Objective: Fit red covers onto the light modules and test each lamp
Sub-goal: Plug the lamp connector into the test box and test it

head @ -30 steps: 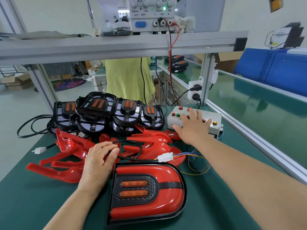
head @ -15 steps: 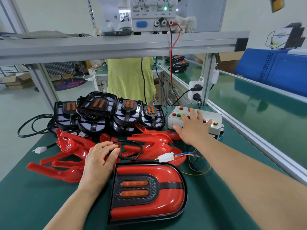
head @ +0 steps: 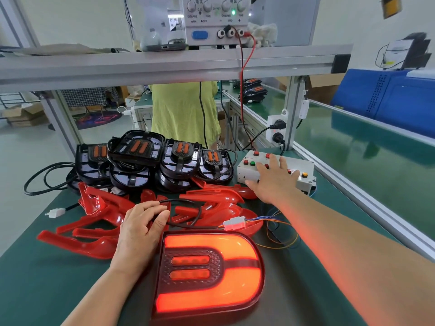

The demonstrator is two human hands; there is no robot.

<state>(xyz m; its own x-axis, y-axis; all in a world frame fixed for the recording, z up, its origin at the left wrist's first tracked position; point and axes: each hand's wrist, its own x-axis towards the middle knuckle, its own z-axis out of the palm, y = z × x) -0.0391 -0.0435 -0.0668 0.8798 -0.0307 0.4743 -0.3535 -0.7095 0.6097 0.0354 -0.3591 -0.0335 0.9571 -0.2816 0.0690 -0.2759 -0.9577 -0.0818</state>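
Far left on the green tabletop [head: 35, 278], at nine o'clock: a loose white plug [head: 55, 212] on a black lead, joined to nothing, likely waiting its turn. Just right of it, a heap of red covers [head: 94, 222], spread from nine round to one o'clock of the lamp, within easy reach for fitting. Behind the heap, at eleven o'clock: black light modules [head: 141, 158] stacked in leaning piles, uncovered, orange strips facing up, evidently the stock not yet done.

Next, the left hand [head: 141, 231], palm down at ten o'clock of the lamp, fingers loosely bent over the covers and the lamp's black cable [head: 200, 210]. Probably there to steady lamp and cable during the test; cannot tell whether pinching the cable or merely lying on it.

Dead centre, at six o'clock: the lamp [head: 209, 276], red cover on, flat on the tabletop, face up and glowing bright, handy for checking the whole face at a glance. Cable looped from its top edge to a white connector [head: 234, 224] at one o'clock, mated to thin coloured wires running off toward the control box.

Right again, at two o'clock: the right hand [head: 274, 182], arm stretched out, fingers straight and spread wide, holding nothing, tips down among the buttons of the white control box [head: 306, 164]. Judged the test step for this lamp, cover fitting done.
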